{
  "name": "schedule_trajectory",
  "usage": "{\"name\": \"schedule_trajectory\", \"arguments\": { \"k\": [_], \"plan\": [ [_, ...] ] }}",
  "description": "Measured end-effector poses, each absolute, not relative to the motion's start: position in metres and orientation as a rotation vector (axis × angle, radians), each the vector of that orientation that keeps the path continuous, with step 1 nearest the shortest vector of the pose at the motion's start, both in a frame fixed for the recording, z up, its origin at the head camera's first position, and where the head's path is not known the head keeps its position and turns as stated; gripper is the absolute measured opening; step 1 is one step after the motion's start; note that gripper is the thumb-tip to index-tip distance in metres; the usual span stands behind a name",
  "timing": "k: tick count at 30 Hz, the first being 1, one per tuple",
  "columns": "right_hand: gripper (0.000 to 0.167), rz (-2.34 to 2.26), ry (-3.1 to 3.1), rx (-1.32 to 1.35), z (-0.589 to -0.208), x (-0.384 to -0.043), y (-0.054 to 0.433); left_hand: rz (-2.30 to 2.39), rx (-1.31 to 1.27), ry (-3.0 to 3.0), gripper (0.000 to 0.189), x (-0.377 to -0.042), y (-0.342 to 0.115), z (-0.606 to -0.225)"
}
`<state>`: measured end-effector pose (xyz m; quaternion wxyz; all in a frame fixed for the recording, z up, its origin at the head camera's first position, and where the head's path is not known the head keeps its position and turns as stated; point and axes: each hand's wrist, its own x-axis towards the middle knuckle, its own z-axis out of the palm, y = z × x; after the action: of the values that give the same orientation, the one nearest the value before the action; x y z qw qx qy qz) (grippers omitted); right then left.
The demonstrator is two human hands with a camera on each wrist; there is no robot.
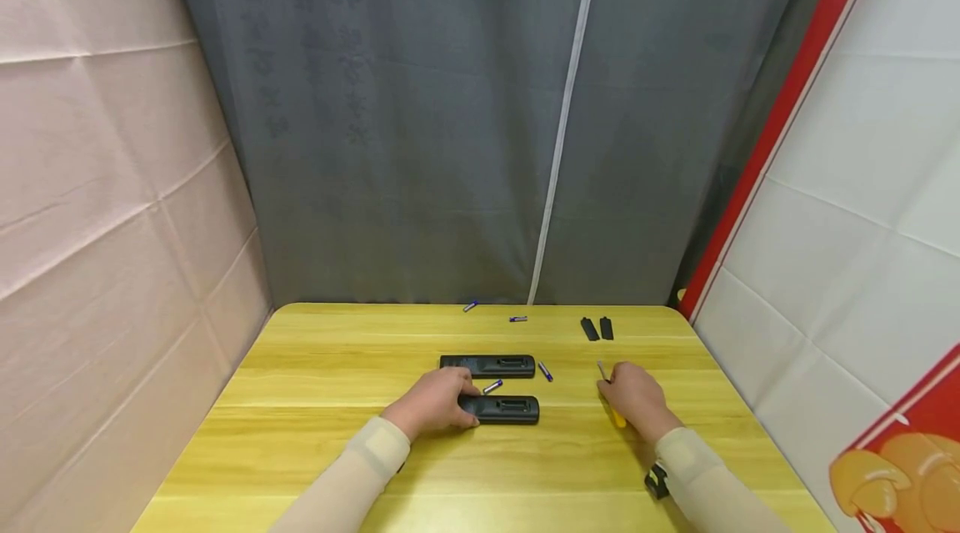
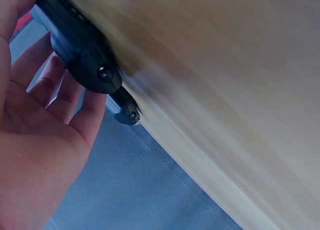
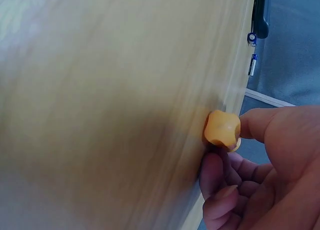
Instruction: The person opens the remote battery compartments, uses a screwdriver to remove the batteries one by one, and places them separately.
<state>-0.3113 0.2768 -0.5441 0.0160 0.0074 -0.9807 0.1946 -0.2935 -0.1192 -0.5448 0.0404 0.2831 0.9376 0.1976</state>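
Two black remote controls lie side by side, their battery bays facing up. My left hand (image 1: 433, 402) grips the left end of the nearer remote control (image 1: 510, 409), thumb on the near side and fingers on the far side; the left wrist view shows that remote's end (image 2: 85, 57) too. Just beyond it is the farther remote control (image 1: 487, 365). On the right, my right hand (image 1: 636, 393) pinches a screwdriver (image 1: 618, 419) with a yellow handle, its thin shaft pointing away from me. The right wrist view shows the handle's butt (image 3: 223, 129) between thumb and fingers, close to the tabletop.
A battery (image 1: 492, 387) lies between the remotes, and another battery (image 1: 545, 372) to their right. Farther back are a third battery (image 1: 518, 319) and one battery (image 1: 470, 306) by the table's rear edge. Two black battery covers (image 1: 589, 329) lie at the back right. A grey curtain (image 1: 420, 141) hangs behind the table.
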Motion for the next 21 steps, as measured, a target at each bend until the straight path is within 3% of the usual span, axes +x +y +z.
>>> {"name": "schedule_trajectory", "arguments": {
  "k": [10, 17, 21],
  "plan": [
    [0.040, 0.592, -3.063, 0.022, -0.541, -0.317, 0.272, 0.534, 0.877, 2.901, 0.045, -0.295, -0.125, -0.546],
    [0.045, 0.580, -3.021, 0.021, -0.532, -0.319, 0.265, 0.605, 0.815, 2.928, 0.060, -0.292, -0.134, -0.540],
    [0.041, 0.628, -2.966, 0.141, -0.527, -0.322, 0.255, 0.646, 0.774, 3.048, 0.051, -0.296, -0.138, -0.534]
  ]
}}
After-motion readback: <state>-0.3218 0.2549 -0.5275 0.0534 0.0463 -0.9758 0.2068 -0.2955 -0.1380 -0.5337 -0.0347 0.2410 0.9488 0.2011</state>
